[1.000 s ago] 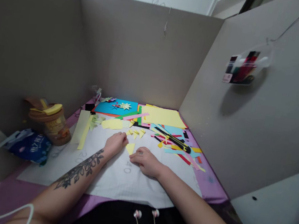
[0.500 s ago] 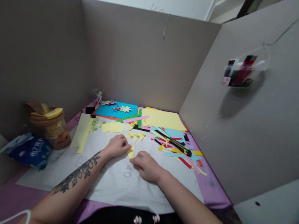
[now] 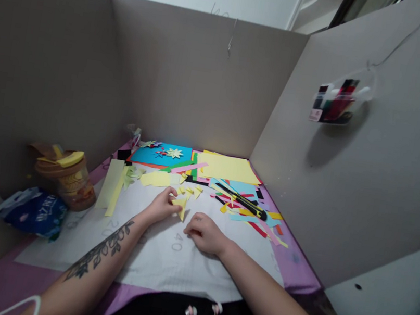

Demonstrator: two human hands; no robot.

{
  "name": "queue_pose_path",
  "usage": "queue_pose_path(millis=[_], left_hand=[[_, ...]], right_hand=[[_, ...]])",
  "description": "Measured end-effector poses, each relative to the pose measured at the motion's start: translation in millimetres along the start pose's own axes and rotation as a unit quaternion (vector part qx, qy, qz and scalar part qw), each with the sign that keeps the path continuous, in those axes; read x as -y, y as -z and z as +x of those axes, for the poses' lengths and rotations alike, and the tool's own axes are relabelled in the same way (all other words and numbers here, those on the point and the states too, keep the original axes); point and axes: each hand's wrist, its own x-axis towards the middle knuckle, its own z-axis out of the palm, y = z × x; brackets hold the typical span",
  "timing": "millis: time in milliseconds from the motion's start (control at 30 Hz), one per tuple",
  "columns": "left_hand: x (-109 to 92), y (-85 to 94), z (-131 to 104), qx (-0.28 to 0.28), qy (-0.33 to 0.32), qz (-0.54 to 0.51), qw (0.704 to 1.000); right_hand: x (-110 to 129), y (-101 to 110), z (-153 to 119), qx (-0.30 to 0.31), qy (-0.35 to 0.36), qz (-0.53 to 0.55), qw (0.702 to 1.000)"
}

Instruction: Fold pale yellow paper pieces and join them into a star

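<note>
Between the thumb and fingers of my left hand (image 3: 161,206) is a small folded piece of yellow paper (image 3: 181,208), pointed at its lower end and tilted up off the white sheet. Just right of it, my right hand (image 3: 204,233) rests on the sheet with fingers curled in; nothing shows in them, and they are apart from the yellow piece. Beyond the hands lie several small folded yellow pieces (image 3: 189,192). A flat yellow paper piece (image 3: 155,178) is behind my left hand.
A black-and-yellow utility knife (image 3: 245,202) lies among coloured paper strips (image 3: 258,228) at right. Yellow sheets (image 3: 228,168) and a blue sheet (image 3: 143,155) with a paper star (image 3: 174,153) are at the back. A brown cup (image 3: 75,185) and blue packet (image 3: 38,213) stand left. Grey panels (image 3: 185,80) enclose the table.
My left hand has lifted and turned the folded yellow paper, whose point now faces down. My right fingers have let go of its lower edge and stay close by, curled.
</note>
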Motion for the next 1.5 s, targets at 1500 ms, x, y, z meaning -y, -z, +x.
queue_pose_path(millis=[1500], left_hand=[[6,3.8,-5,-0.112,-0.21,0.122,0.964]], right_hand=[[-18,-9,41,-0.181,-0.106,0.093,0.973]])
